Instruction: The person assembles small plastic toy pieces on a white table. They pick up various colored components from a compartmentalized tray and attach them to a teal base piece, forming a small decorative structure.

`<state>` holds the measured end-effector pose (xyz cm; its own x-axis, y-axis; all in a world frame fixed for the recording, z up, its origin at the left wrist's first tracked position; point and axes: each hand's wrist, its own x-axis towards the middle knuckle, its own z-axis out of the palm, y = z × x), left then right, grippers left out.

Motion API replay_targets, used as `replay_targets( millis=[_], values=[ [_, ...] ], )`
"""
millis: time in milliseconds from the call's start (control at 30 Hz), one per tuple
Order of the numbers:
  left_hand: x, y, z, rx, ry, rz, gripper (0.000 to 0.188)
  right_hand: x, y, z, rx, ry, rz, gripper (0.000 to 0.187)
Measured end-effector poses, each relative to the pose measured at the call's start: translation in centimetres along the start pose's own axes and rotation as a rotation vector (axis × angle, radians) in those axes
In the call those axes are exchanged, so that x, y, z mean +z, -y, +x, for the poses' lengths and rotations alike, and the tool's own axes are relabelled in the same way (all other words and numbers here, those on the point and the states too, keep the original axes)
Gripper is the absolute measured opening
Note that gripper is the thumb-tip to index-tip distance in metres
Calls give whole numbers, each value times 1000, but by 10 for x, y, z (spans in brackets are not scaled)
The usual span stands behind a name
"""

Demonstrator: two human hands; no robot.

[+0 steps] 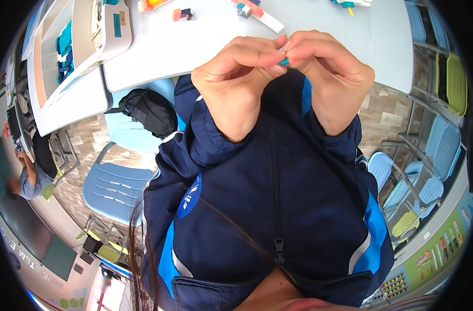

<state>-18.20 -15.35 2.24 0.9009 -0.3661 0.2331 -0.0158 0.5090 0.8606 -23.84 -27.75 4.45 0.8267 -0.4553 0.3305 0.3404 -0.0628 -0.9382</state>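
Above the near edge of a white table (164,52), my left hand (234,78) and my right hand (332,75) meet at the fingertips. Both are closed in a pinch around a small teal piece (284,61), like a toy building brick. Most of it is hidden by the fingers, so its exact shape cannot be made out. Just beyond my hands lies a built strip of toy bricks (265,19) in white and red with a grey and blue part. A little red and dark brick piece (182,14) rests farther left.
A white divided bin (112,52) with teal and dark blue bricks stands at the left. An orange and yellow piece (151,4) and a teal and white one (350,3) lie at the far edge. Blue chairs (114,186), a black bag (149,111) and a seated person (31,173) are around.
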Motion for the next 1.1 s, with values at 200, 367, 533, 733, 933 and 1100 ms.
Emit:
replay_targets(
  millis=[200, 367, 533, 733, 933, 1100],
  values=[
    [0, -10, 7, -136, -40, -47, 21, -3, 3, 14, 92, 54, 81, 11],
    [7, -21, 10, -72, -28, -35, 32, 2, 9, 23, -41, 101, 37, 10],
    [2, -27, 11, 43, -37, 60, 39, 4, 19, 27, 7, 199, 54, 16],
    [-4, -29, 14, 41, -51, 5, 40, 10, 18, 30, 65, 225, 151, 21],
    [-10, -34, 16, -68, -118, -61, 37, 12, 18, 34, 78, 238, 114, 23],
    [-16, -31, 16, -75, -116, -60, 33, 17, 18, 36, 151, 225, 123, 22]
  ],
)
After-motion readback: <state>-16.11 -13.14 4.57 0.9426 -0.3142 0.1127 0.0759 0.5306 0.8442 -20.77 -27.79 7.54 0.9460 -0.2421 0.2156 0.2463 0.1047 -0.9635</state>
